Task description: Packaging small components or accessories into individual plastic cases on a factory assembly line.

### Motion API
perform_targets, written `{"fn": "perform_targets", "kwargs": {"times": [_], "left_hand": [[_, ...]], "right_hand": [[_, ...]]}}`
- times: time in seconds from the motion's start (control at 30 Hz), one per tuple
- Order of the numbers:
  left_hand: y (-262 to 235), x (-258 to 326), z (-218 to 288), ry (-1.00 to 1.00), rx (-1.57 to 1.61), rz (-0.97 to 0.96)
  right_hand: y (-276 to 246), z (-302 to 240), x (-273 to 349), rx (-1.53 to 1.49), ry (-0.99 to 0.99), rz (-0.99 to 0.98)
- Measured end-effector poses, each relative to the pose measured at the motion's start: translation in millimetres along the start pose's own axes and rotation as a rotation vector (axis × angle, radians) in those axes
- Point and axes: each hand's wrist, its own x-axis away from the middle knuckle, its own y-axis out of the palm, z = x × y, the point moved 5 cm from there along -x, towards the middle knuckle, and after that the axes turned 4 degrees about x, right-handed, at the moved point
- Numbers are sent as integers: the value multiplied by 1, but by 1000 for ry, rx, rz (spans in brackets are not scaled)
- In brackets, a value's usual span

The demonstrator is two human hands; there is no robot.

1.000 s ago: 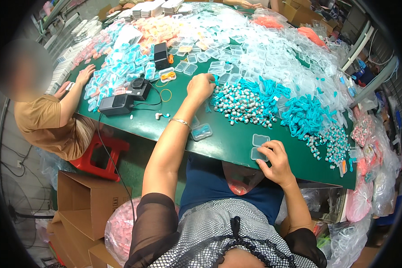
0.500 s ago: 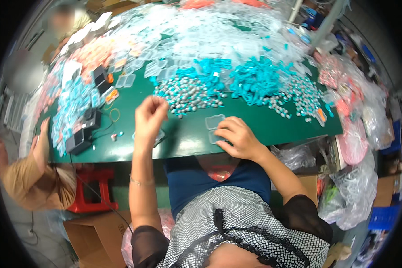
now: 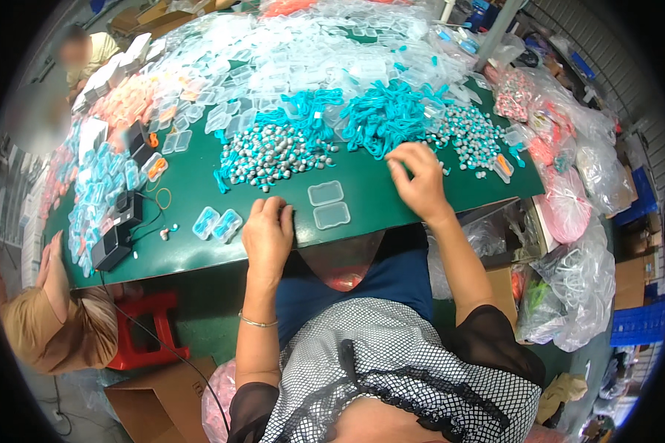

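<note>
My left hand (image 3: 268, 230) is at the table's near edge, its fingers curled together; whatever may be in them is hidden. Just right of it lies an open clear plastic case (image 3: 330, 215), its two halves flat on the table. On its other side sit two small clear cases (image 3: 217, 224) with turquoise contents. My right hand (image 3: 420, 181) reaches to the near edge of a heap of turquoise cords (image 3: 386, 118), thumb apart from the bent fingers, nothing visible in it. Left of that heap spreads a pile of small grey-and-turquoise pieces (image 3: 273, 156), and a similar pile (image 3: 467, 136) lies to its right.
Clear plastic cases (image 3: 295, 55) heap up at the back of the green table (image 3: 377, 203). Black boxes (image 3: 112, 247) with a cable and bagged turquoise pieces (image 3: 100, 184) stand left. A co-worker's arm (image 3: 54, 277) rests at the left edge. Plastic bags (image 3: 569, 214) crowd the right.
My right hand has left the clear case and moved up and right to the turquoise cords. My left hand has come down toward the table edge, uncovering the two filled cases.
</note>
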Motion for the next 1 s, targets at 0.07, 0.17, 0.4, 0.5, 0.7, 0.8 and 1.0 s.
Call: {"fn": "perform_targets", "kwargs": {"times": [0.07,0.17,0.4,0.5,0.7,0.8,1.0], "left_hand": [[1,0,-4,23,6,20],[1,0,-2,46,34,12],[-1,4,-4,55,44,-7],[0,5,-4,49,56,1],[0,6,-2,50,101,12],[1,6,-1,40,94,1],[2,8,-1,36,72,12]], "right_hand": [[-4,43,1,118,100,14],[-8,65,4,360,154,-100],[9,53,5,547,69,-102],[12,56,7,517,82,-101],[2,51,17,377,174,-132],[3,52,21,389,165,-133],[13,52,15,530,106,-93]]}}
